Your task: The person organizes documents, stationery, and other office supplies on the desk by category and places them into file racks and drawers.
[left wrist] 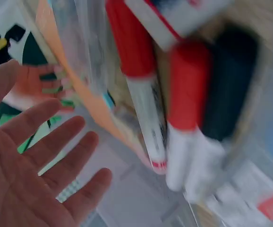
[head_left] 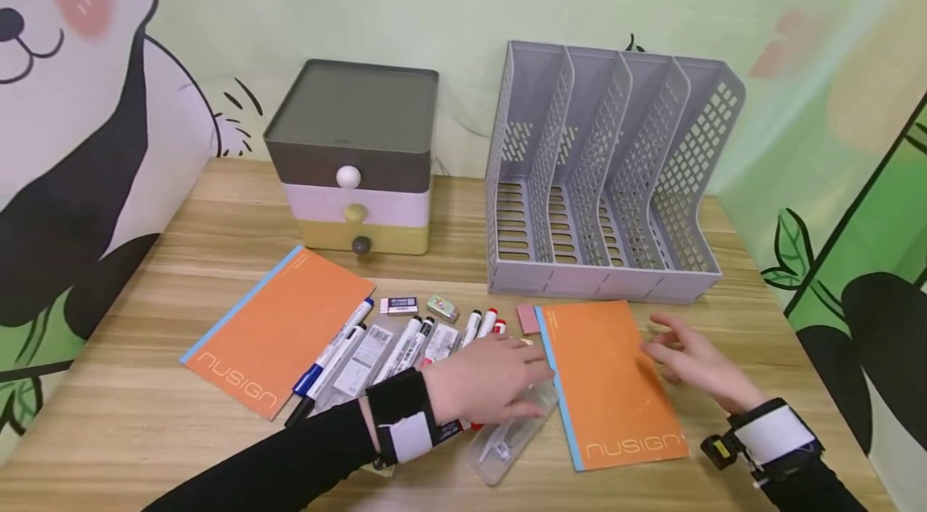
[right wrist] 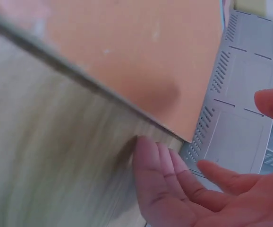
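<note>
In the head view my left hand (head_left: pixel 487 380) hovers over the markers and clear cases, left of the right-hand orange notebook (head_left: pixel 611 383). Its fingers are spread and hold nothing in the left wrist view. Below it lies a clear plastic case (head_left: pixel 500 452); red-capped markers (left wrist: pixel 139 52) and a dark-capped marker (left wrist: pixel 231 85) show beside it. My right hand (head_left: pixel 698 363) is at the notebook's right edge, fingers relaxed. In the right wrist view its fingertips are low over the table, close to the notebook cover (right wrist: pixel 127 61); whether they touch it I cannot tell.
Another orange notebook (head_left: pixel 290 327) lies at left, with a blue marker (head_left: pixel 333 347) on its edge. Erasers (head_left: pixel 399 306) and a pink sticky pad (head_left: pixel 528 319) lie behind the markers. A drawer box (head_left: pixel 355 109) and a grey file rack (head_left: pixel 604 282) stand at the back.
</note>
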Demonstrator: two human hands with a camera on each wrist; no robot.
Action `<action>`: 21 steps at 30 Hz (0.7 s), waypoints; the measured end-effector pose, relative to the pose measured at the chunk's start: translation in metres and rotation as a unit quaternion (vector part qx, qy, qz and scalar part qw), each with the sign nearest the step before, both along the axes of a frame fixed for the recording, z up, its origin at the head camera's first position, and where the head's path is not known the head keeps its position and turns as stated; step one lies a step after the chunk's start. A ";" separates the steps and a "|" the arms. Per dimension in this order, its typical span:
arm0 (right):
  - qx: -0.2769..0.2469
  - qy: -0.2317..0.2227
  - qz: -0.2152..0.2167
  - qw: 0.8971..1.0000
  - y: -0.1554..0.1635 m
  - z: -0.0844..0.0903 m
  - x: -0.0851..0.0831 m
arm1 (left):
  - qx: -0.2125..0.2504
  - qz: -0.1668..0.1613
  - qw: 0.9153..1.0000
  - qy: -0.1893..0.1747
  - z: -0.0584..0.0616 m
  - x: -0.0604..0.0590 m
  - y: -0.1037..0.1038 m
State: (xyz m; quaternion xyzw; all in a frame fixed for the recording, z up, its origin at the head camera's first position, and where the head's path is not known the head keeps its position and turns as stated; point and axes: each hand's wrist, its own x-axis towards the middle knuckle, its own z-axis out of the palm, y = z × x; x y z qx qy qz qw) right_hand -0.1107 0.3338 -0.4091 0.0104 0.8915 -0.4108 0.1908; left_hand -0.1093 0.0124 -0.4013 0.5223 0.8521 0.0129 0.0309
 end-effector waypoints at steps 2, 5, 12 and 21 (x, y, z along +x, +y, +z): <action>-0.020 -0.024 -0.010 0.999 -0.001 0.001 -0.002 | -0.016 -0.008 1.000 -0.003 -0.005 0.002 0.010; -0.044 -0.052 -0.020 0.998 -0.002 0.002 -0.004 | -0.034 -0.013 0.999 -0.003 -0.011 0.005 0.021; -0.088 -0.081 -0.034 0.992 -0.002 0.001 -0.009 | -0.026 -0.011 0.999 0.015 -0.020 0.007 0.033; -0.168 -0.124 -0.031 0.977 -0.002 -0.006 -0.007 | -0.015 -0.008 1.000 0.005 -0.024 0.006 0.034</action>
